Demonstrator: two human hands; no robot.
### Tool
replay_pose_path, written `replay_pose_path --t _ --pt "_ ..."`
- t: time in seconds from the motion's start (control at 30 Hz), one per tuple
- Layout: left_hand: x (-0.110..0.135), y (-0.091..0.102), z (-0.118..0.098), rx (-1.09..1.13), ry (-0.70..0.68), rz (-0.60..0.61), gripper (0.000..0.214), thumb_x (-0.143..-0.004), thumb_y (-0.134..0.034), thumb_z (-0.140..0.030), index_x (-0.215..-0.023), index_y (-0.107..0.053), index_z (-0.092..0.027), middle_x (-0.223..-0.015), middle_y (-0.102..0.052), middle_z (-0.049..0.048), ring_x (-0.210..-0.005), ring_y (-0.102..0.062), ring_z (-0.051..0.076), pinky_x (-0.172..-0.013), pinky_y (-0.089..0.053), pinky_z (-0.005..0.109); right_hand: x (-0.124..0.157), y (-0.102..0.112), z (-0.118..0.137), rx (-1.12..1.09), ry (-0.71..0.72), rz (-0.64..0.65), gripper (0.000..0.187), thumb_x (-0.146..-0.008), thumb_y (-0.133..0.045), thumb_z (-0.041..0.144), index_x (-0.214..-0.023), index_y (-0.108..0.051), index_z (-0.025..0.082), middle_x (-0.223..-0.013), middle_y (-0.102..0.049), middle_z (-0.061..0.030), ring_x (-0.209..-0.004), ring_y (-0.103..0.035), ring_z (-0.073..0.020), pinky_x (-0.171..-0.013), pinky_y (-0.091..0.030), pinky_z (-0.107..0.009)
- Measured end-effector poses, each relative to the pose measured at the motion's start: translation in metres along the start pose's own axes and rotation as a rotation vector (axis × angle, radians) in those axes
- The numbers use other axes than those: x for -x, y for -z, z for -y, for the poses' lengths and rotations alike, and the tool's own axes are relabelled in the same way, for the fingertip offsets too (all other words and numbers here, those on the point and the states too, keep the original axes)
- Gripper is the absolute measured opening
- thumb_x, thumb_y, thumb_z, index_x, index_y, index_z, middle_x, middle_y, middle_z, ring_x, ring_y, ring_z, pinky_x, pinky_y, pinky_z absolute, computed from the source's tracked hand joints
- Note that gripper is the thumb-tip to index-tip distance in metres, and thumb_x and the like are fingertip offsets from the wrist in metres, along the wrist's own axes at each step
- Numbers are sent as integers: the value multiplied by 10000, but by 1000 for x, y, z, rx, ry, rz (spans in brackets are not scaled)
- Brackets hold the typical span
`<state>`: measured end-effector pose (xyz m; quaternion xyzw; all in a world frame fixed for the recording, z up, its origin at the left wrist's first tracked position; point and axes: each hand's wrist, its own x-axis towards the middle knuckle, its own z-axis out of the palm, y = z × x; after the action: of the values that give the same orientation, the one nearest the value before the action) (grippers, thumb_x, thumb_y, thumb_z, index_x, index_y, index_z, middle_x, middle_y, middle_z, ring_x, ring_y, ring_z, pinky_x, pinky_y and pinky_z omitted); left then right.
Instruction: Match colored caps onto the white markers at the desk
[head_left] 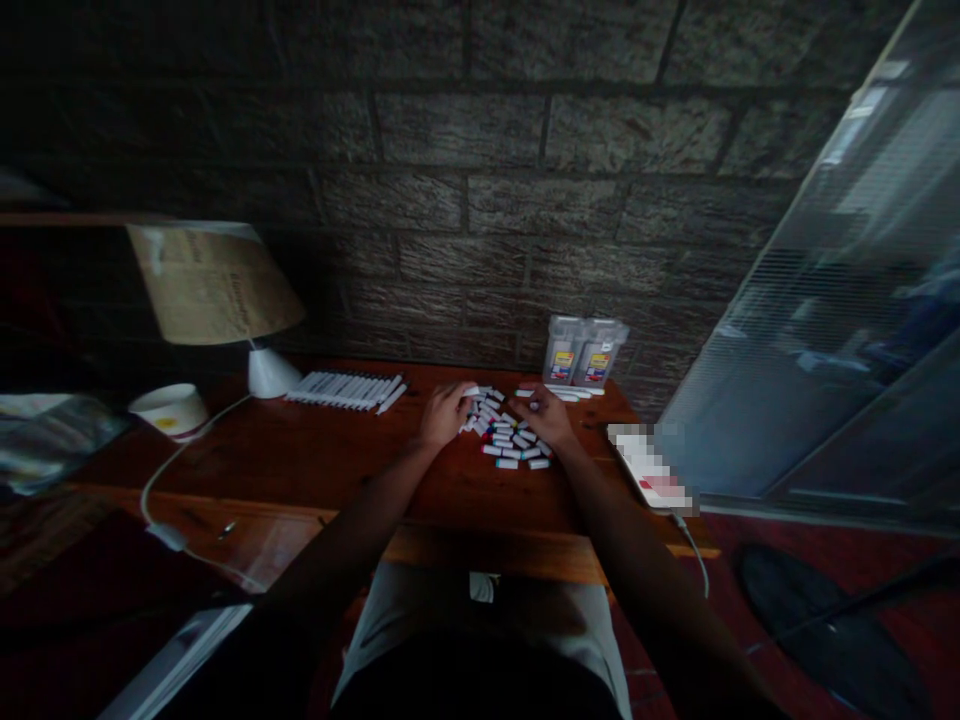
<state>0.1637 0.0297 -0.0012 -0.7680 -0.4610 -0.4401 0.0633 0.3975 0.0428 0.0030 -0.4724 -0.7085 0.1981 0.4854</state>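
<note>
Loose marker caps (510, 440), white with coloured ends, lie in a scattered pile on the wooden table. At the pile's left edge is my left hand (447, 414), its fingers closed around a small white marker cap (470, 391). My right hand (549, 414) is over the pile's right side with curled fingers. A small white piece (534, 405) shows between them, seemingly another marker cap; the dim light hides its details. Uncapped-looking white markers (345, 389) lie side by side in a row to the left. Several more white markers (576, 393) lie behind my right hand.
Two clear plastic cases (583, 352) with labels stand against the brick wall. A lamp (259, 370), a white bowl (169, 410) and a cord (147, 490) occupy the left. A partly blurred white device (646, 470) with a cable lies at the table's right edge.
</note>
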Motion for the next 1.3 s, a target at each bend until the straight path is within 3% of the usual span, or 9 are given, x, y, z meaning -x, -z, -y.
replay_pose_path --t 0.1,0.27,0.5,0.7,0.8,0.9,1.07,1.3 --pt "0 1 2 -1 -5 5 252 -913 -538 -156 -1118 -668 -221 -1133 -728 55 -1059 -651 218 -995 -470 368 1 1 2 97 10 -1 171 -872 -573 313 -941 -691 211 -933 -746 -55 -849 -703 -197 -775 -529 -295" --pt "-1 2 2 6 -3 -6 233 -899 -558 -149 -1093 -675 -202 -1124 -728 68 -1033 -658 219 -975 -472 364 4 10 5 312 -60 -48 189 -897 -514 241 -909 -700 210 -942 -763 -80 -870 -721 -220 -809 -522 -306" --pt "0 0 4 17 -26 -7 259 -918 -526 -145 -1120 -676 -204 -1126 -728 62 -1046 -651 222 -978 -471 375 3 0 9 19 -12 3 250 -878 -583 392 -1022 -672 208 -917 -756 -57 -827 -729 -197 -742 -553 -289" --pt "-1 2 1 16 -61 -20 248 -915 -516 -137 -1086 -679 -212 -1105 -717 62 -1037 -640 213 -963 -469 366 4 0 7 61 -21 -23 394 -801 -666 494 -1049 -693 189 -813 -720 -33 -698 -664 -191 -674 -522 -304" --pt "-2 3 -1 -1 -116 -28 246 -913 -511 -129 -1076 -675 -212 -1086 -711 63 -1044 -629 216 -961 -462 374 5 -2 13 7 78 0 459 -787 -693 543 -1089 -701 198 -887 -733 -39 -742 -654 -188 -712 -517 -307" --pt "-2 3 -4 -19 -213 -32 244 -909 -515 -122 -1074 -673 -209 -1083 -703 65 -1052 -616 221 -959 -457 390 6 -9 22 -20 202 55 406 -803 -698 556 -1029 -734 221 -944 -740 -49 -819 -656 -189 -770 -504 -302" --pt "-2 3 -13 -38 -358 -30 210 -924 -525 -144 -1054 -679 -203 -1087 -701 71 -1024 -611 219 -933 -473 396 6 -15 27 140 307 93 262 -841 -712 466 -911 -775 222 -776 -673 -32 -712 -594 -158 -680 -436 -259" --pt "-4 4 -24 -11 -345 -42 232 -952 -504 -195 -1098 -683 -219 -1195 -675 82 -1169 -587 220 -1010 -460 411 7 -14 22 195 331 75 274 -912 -633 441 -887 -794 221 -739 -636 -36 -703 -575 -161 -661 -409 -255"
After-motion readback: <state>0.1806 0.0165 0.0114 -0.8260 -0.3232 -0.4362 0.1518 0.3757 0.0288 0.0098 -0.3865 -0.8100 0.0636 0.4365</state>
